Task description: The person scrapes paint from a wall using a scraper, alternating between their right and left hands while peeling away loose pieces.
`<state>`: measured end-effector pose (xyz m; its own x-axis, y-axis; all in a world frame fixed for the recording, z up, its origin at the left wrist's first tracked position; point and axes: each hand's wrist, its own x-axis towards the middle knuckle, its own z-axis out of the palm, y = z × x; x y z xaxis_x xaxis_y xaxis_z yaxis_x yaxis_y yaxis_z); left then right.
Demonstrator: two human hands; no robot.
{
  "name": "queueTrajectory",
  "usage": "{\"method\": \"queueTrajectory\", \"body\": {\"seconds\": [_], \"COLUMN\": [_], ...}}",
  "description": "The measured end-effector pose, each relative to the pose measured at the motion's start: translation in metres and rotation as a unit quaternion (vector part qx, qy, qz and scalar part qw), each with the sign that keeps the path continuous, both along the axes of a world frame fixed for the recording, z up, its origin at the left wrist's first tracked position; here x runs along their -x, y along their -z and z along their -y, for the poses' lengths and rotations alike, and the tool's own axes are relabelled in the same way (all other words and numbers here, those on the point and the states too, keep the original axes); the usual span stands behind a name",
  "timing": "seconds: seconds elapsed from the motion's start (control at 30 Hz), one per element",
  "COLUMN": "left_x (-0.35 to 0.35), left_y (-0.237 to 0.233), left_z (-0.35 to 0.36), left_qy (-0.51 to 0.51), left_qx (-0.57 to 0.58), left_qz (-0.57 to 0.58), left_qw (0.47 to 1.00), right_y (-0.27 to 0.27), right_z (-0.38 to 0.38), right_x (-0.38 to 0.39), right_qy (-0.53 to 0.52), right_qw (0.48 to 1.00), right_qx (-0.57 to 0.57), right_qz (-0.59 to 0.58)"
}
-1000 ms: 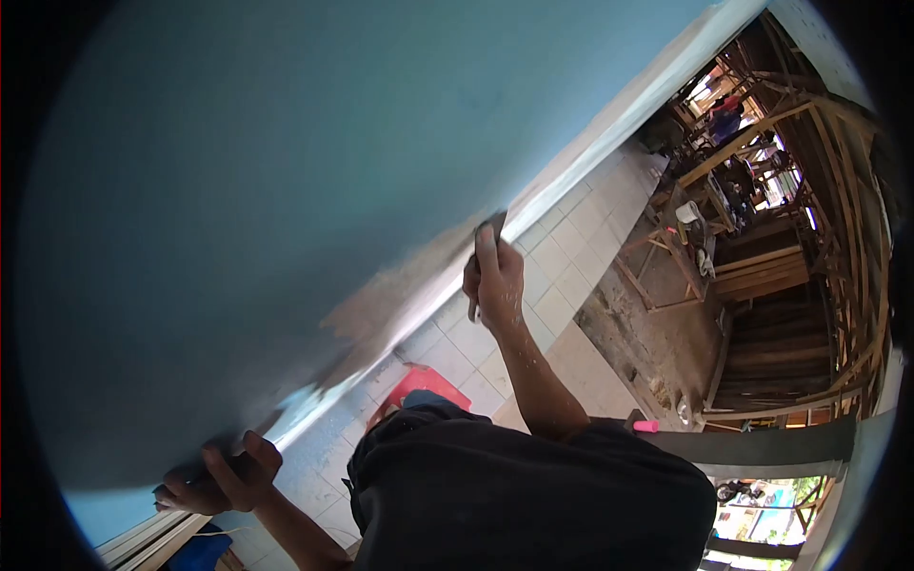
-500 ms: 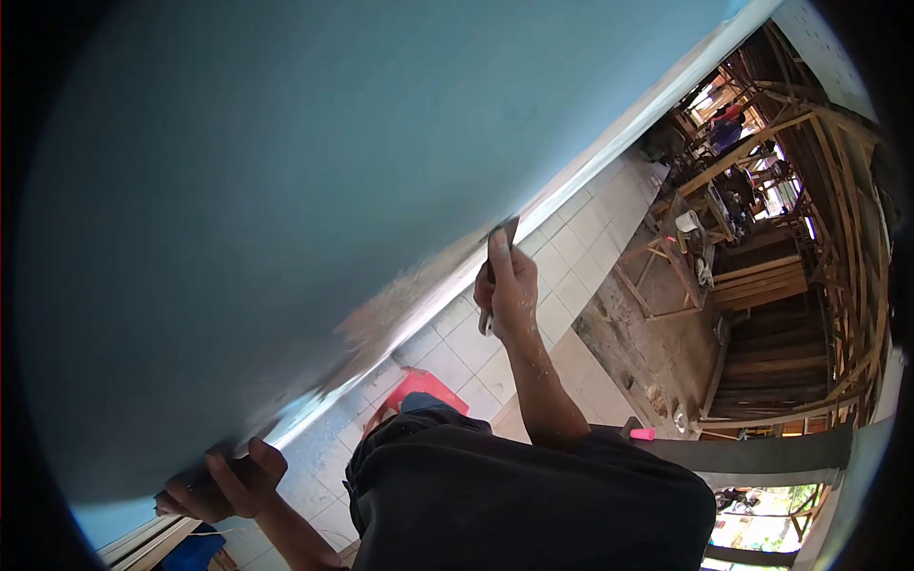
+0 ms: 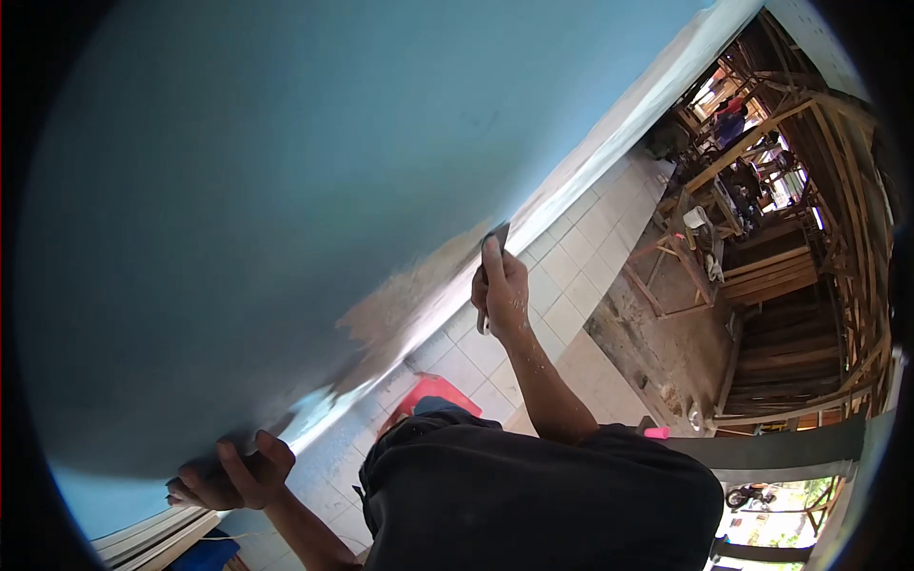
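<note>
My right hand is closed around a scraper, its thumb pressed along the flat blade. The blade lies against the edge of a blue wall. Beside it, a rough, pale brownish patch shows along that edge where the blue is absent. Lower down, my left hand rests on the wall with its fingers apart and slightly bent. A dark shadow falls around those fingers, and I see nothing held in them.
Under me are pale floor tiles and a red plastic stool or chair. Wooden frames and stacked timber stand to the right. A blue object lies at the bottom left. A motorcycle is outside.
My view has shifted slightly. The scraper, still in my right hand, sits a little further down-left along the wall edge. My left hand stays on the wall.
</note>
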<state>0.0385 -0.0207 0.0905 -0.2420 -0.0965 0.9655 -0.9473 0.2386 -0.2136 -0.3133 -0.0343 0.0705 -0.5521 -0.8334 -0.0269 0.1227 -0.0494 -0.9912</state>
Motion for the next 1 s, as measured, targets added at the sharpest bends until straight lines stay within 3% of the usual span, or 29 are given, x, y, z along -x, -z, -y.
{"method": "queueTrajectory", "body": {"seconds": [0.2, 0.33, 0.47, 0.53, 0.57, 0.67, 0.77, 0.93, 1.0], "left_x": [0.005, 0.002, 0.016, 0.019, 0.017, 0.013, 0.015, 0.017, 0.018], "left_y": [-0.004, 0.009, -0.007, -0.01, -0.006, 0.003, -0.007, -0.01, -0.011], "left_z": [0.001, 0.0, 0.0, -0.001, 0.0, 0.003, 0.0, 0.001, 0.001], "left_qy": [0.004, 0.012, 0.012, 0.004, 0.005, 0.01, 0.003, 0.001, 0.004], "left_qx": [-0.002, 0.018, 0.018, 0.022, 0.023, 0.024, 0.013, 0.033, 0.035], "left_qz": [-0.007, 0.002, 0.009, 0.013, 0.013, 0.01, 0.018, 0.031, 0.032], "left_qw": [1.0, 1.0, 1.0, 1.0, 1.0, 1.0, 1.0, 0.999, 0.999], "right_y": [-0.015, 0.028, -0.017, -0.019, -0.007, 0.002, -0.05, -0.024, -0.047], "right_z": [-0.001, -0.001, -0.001, 0.0, -0.003, -0.01, -0.016, -0.017, -0.02], "right_x": [0.0, -0.003, 0.002, 0.001, 0.002, -0.002, 0.005, 0.006, 0.009], "right_qy": [0.009, 0.012, 0.024, 0.01, 0.013, -0.008, -0.016, -0.03, -0.034], "right_qw": [0.999, 1.0, 0.999, 1.0, 0.997, 0.997, 0.992, 0.993, 0.99], "right_qx": [0.001, 0.009, -0.017, 0.011, -0.029, -0.05, -0.082, -0.049, -0.066], "right_qz": [0.041, 0.018, -0.042, -0.018, -0.068, -0.059, -0.096, -0.107, -0.122]}}
